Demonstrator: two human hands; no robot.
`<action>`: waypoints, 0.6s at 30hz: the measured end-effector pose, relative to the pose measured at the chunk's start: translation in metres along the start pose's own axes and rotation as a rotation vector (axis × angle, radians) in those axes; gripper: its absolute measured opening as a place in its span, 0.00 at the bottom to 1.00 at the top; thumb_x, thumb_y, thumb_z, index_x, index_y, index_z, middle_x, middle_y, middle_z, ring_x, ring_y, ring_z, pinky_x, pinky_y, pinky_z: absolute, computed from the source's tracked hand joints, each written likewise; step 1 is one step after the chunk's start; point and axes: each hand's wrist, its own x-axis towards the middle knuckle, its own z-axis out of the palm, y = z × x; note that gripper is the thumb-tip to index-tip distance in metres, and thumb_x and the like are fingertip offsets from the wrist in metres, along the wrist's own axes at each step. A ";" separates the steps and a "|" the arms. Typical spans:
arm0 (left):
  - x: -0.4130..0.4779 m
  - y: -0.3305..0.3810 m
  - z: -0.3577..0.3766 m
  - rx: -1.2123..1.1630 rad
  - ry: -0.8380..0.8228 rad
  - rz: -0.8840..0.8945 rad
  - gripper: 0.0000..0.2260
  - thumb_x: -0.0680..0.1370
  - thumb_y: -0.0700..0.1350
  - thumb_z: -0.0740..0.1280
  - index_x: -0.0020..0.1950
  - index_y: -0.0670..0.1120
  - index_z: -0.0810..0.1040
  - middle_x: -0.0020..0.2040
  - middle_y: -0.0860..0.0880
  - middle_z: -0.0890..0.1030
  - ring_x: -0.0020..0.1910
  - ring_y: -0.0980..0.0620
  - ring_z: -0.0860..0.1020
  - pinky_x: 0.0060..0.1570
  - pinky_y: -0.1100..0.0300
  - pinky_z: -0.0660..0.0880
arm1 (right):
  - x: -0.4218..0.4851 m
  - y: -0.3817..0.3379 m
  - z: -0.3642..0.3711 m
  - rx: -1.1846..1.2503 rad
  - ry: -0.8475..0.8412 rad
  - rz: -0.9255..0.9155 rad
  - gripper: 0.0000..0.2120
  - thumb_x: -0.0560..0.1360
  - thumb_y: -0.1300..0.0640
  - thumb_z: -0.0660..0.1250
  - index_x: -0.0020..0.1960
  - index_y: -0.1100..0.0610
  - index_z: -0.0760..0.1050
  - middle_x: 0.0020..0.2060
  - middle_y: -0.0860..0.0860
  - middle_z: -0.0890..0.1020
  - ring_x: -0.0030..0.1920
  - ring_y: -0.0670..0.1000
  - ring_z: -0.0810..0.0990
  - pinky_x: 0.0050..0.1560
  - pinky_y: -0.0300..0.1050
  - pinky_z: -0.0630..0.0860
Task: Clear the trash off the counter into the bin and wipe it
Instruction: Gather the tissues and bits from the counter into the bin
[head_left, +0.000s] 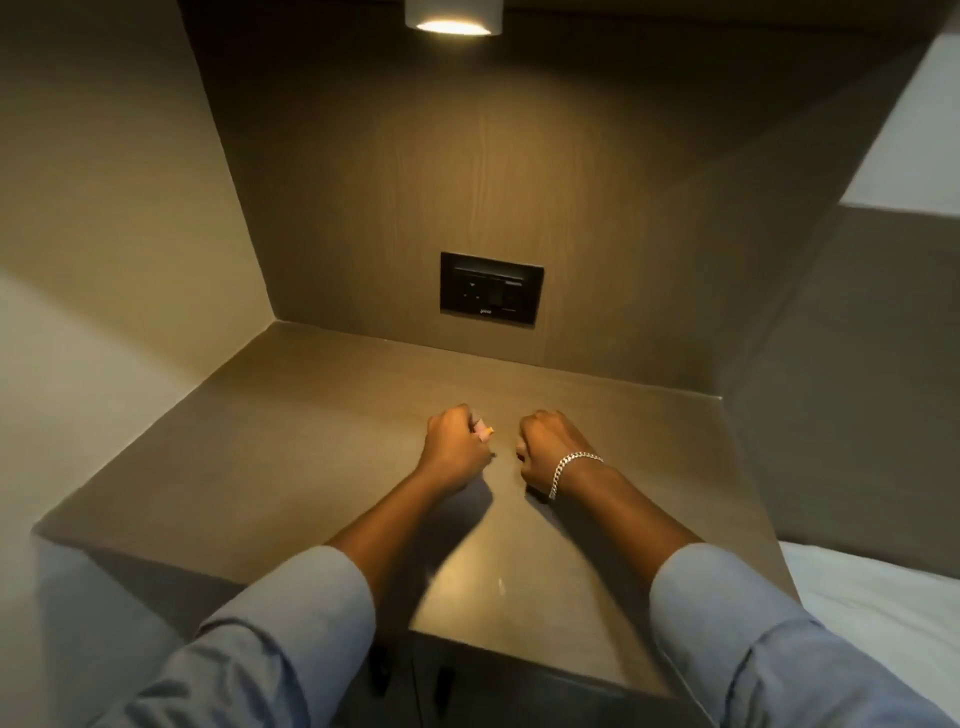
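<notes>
A brown counter (291, 441) fills the niche in front of me. My left hand (454, 452) rests on its middle, fingers closed around a small pink and orange scrap (487, 430) that pokes out past the knuckles. My right hand (545, 449) sits just to the right of it as a fist, with a silver chain bracelet (569, 470) on the wrist; whether anything is inside that fist is hidden. A tiny pale speck (501, 584) lies on the counter near the front edge. No bin or cloth is in view.
A black socket panel (491, 288) is set in the wooden back wall just above the counter. A round lamp (453, 18) shines from overhead. Walls close the niche on the left and right. White bedding (883, 597) lies to the right of the counter.
</notes>
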 end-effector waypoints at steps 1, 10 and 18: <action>-0.016 0.004 0.001 -0.068 0.005 -0.004 0.06 0.72 0.36 0.71 0.38 0.44 0.77 0.37 0.42 0.80 0.37 0.47 0.78 0.39 0.57 0.76 | -0.017 0.002 -0.003 0.085 0.030 0.015 0.06 0.70 0.62 0.63 0.44 0.60 0.77 0.49 0.61 0.82 0.53 0.62 0.77 0.51 0.48 0.73; -0.264 -0.009 0.074 -0.160 0.003 0.071 0.03 0.72 0.41 0.71 0.40 0.43 0.79 0.33 0.49 0.80 0.32 0.50 0.77 0.35 0.57 0.75 | -0.262 0.032 0.036 0.661 0.299 0.070 0.04 0.70 0.55 0.70 0.39 0.56 0.81 0.29 0.47 0.80 0.30 0.44 0.75 0.35 0.38 0.72; -0.365 -0.063 0.169 -0.181 -0.147 -0.342 0.04 0.75 0.38 0.71 0.45 0.38 0.84 0.41 0.41 0.85 0.39 0.50 0.81 0.34 0.72 0.73 | -0.372 0.067 0.154 0.762 -0.023 0.512 0.03 0.68 0.61 0.74 0.40 0.61 0.84 0.36 0.59 0.86 0.38 0.57 0.84 0.47 0.57 0.82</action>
